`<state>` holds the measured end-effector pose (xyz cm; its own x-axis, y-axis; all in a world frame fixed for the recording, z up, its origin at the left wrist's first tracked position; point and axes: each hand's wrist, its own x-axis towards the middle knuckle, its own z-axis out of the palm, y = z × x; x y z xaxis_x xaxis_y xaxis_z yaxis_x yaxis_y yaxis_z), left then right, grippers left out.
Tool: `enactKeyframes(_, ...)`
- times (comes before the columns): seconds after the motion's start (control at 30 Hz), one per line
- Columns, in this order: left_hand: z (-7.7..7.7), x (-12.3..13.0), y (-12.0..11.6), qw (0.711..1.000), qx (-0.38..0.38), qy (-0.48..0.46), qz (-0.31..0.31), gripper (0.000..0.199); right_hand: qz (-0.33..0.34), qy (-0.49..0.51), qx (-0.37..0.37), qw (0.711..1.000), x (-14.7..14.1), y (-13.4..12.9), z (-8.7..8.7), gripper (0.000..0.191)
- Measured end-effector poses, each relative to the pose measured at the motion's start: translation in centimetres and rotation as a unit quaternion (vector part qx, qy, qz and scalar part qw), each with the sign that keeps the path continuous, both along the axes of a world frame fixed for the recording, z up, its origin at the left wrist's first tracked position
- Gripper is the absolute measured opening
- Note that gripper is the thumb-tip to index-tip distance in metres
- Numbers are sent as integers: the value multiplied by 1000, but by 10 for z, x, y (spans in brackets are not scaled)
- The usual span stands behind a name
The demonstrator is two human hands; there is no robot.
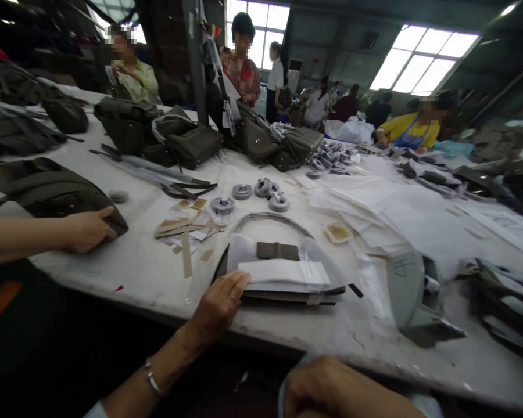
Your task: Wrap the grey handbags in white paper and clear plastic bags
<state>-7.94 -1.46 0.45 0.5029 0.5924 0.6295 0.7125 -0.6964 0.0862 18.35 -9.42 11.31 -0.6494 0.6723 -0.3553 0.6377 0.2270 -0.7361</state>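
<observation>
My left hand (220,302), with a silver bangle at the wrist, presses its closed fingers on the left edge of a bundle at the table's front edge. The bundle has a folded white sheet (283,273) on top, a dark olive folded piece (278,251) behind it, and dark layers below. A curved grey strip (272,217) arches behind. Below the table edge, my right hand (326,383) is curled at the bottom of the view, beside a pale, blurred edge. What it holds is too unclear to name.
Grey coils (243,191), cardboard scraps (186,232) and a small yellowish dish (337,232) lie behind the bundle. Dark bags (192,139) line the back. At left, a co-worker's hands handle a dark bag (65,191). Clear plastic and a grey-green piece (405,290) lie right.
</observation>
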Motion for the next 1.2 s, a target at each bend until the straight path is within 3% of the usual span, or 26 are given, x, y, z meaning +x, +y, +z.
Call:
enactKeyframes(0.1,-2,2,-2,1000,2,-8,-4,46,61,77,-127,987,-44,35,23,15)
enactKeyframes(0.23,-10,3,-4,999,28,-44,-9,42,26,124,-34,991,-70,122,31,11)
enactKeyframes(0.33,-15,3,-4,998,30,-58,-7,39,-37,52,50,997,-76,185,18,9)
enactKeyframes(0.43,-17,3,-4,997,17,-80,5,41,-65,-27,90,994,-79,229,-3,8)
enactKeyframes(0.6,-18,3,-4,994,17,-105,-6,49,-90,-66,85,990,-81,267,-40,7)
enactKeyframes(0.73,-20,1,-4,996,8,-87,-6,46,-103,-85,125,983,-84,283,-63,7)
enactKeyframes(0.9,-19,-1,-5,997,-6,-71,-5,40,-138,-79,220,963,-95,291,-74,16)
enactKeyframes(0.97,-18,-1,-5,997,-4,-78,-4,40,-154,-70,257,951,-96,288,-60,26)
enactKeyframes(1.07,-16,-1,-3,994,-1,-110,1,41,-196,-15,292,936,-83,263,-9,28)
enactKeyframes(1.13,-13,-2,-1,990,-9,-141,7,45,-237,103,274,926,-59,226,34,21)
enactKeyframes(1.2,-9,-5,2,985,-29,-172,10,54,-199,159,229,939,-27,176,64,11)
